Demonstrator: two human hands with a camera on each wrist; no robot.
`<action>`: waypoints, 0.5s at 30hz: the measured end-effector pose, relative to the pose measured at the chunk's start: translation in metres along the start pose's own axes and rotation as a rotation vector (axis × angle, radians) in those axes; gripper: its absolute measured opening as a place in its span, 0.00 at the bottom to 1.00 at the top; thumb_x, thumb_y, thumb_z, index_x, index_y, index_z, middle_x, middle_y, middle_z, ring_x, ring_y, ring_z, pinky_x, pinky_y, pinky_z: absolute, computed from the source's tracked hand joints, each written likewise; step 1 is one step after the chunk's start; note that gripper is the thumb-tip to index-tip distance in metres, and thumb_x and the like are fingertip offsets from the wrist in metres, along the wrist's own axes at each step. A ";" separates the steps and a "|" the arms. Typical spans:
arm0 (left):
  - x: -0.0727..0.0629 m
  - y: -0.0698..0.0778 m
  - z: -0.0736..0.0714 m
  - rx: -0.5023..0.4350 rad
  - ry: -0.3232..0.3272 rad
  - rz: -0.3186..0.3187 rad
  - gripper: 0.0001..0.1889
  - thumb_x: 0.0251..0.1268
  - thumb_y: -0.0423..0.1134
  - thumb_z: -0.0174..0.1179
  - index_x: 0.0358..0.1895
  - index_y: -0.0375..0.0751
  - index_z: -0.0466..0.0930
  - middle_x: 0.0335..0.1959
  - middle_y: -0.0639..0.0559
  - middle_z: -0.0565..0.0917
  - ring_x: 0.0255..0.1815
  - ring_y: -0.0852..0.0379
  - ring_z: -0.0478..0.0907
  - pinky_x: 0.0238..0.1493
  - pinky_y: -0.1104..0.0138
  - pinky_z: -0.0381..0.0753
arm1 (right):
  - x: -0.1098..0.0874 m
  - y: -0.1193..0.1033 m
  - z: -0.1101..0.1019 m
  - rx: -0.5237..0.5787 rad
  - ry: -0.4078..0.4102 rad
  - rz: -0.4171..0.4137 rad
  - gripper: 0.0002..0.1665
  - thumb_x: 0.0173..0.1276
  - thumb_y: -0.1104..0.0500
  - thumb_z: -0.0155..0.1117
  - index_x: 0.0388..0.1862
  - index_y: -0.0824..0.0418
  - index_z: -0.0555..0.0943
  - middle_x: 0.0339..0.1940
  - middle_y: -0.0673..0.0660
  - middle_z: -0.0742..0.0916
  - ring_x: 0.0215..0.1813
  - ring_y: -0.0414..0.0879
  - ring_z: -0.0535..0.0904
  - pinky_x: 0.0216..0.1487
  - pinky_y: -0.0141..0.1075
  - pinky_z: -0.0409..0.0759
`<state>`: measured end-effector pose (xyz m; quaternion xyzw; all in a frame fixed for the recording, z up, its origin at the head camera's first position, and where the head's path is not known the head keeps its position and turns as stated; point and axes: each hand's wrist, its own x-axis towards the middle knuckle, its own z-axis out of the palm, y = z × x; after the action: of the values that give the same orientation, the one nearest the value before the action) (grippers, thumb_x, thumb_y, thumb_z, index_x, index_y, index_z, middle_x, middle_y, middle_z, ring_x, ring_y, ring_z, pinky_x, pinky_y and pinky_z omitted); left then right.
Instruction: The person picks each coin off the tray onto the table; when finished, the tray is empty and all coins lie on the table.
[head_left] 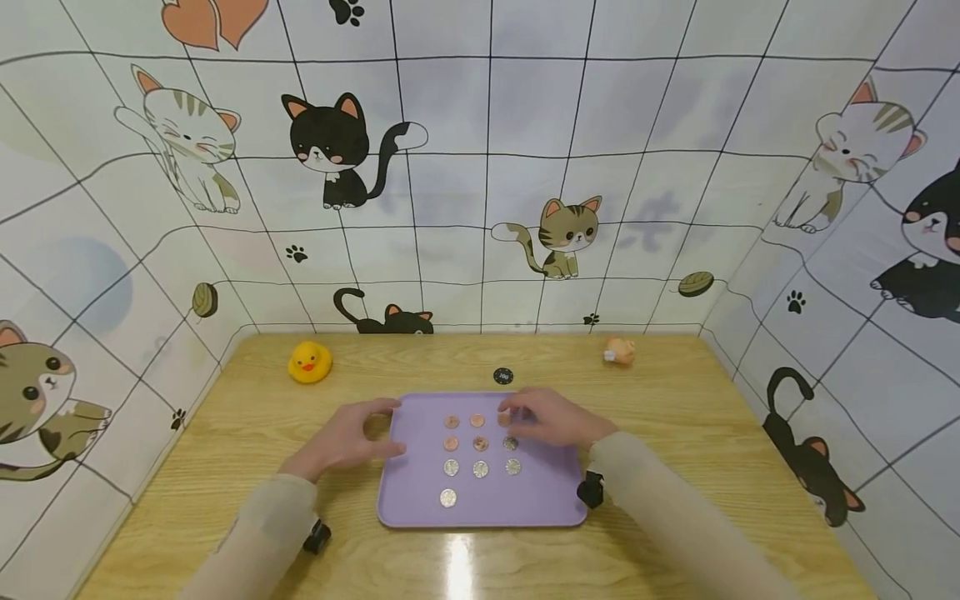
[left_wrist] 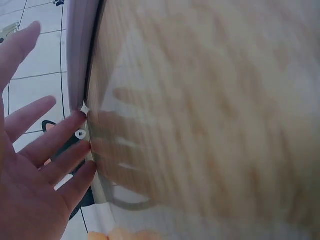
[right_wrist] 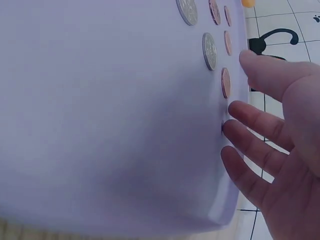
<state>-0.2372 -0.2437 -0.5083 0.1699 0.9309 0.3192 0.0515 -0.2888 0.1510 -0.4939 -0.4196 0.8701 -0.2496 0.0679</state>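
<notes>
A purple tray (head_left: pixel 408 492) lies on the wooden table with several copper coins (head_left: pixel 477 421) and silver coins (head_left: pixel 480 469) laid in rows. My left hand (head_left: pixel 375 433) rests at the tray's left edge; in the left wrist view its straight fingers (left_wrist: pixel 65 150) touch the tray rim (left_wrist: pixel 80 60). My right hand (head_left: pixel 521 415) reaches over the tray's far right corner, its fingers straight. One fingertip (right_wrist: pixel 235 132) touches a coin that is mostly hidden under it, next to a copper coin (right_wrist: pixel 226 82).
A black chip (head_left: pixel 503 376) lies just beyond the tray. A yellow rubber duck (head_left: pixel 310 362) sits at the back left and a small pink toy (head_left: pixel 619 352) at the back right. Cat-patterned walls close in three sides of the table (head_left: pixel 225 433).
</notes>
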 end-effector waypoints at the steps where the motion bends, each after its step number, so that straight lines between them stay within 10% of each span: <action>1: -0.001 -0.001 0.000 0.000 -0.004 0.005 0.44 0.53 0.63 0.77 0.71 0.45 0.78 0.68 0.45 0.82 0.73 0.40 0.74 0.75 0.41 0.69 | 0.001 0.000 0.000 0.003 0.001 0.007 0.16 0.75 0.56 0.68 0.58 0.60 0.85 0.46 0.56 0.88 0.48 0.51 0.84 0.50 0.42 0.84; 15: -0.004 -0.014 -0.014 -0.074 -0.166 0.017 0.50 0.43 0.53 0.86 0.74 0.45 0.75 0.75 0.45 0.75 0.78 0.37 0.66 0.79 0.38 0.60 | 0.013 0.004 0.007 -0.076 0.022 0.045 0.08 0.74 0.57 0.71 0.48 0.56 0.91 0.40 0.51 0.85 0.39 0.44 0.79 0.41 0.33 0.79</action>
<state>-0.2405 -0.2632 -0.5062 0.2016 0.9094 0.3388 0.1321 -0.2970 0.1406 -0.5008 -0.3993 0.8889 -0.2194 0.0480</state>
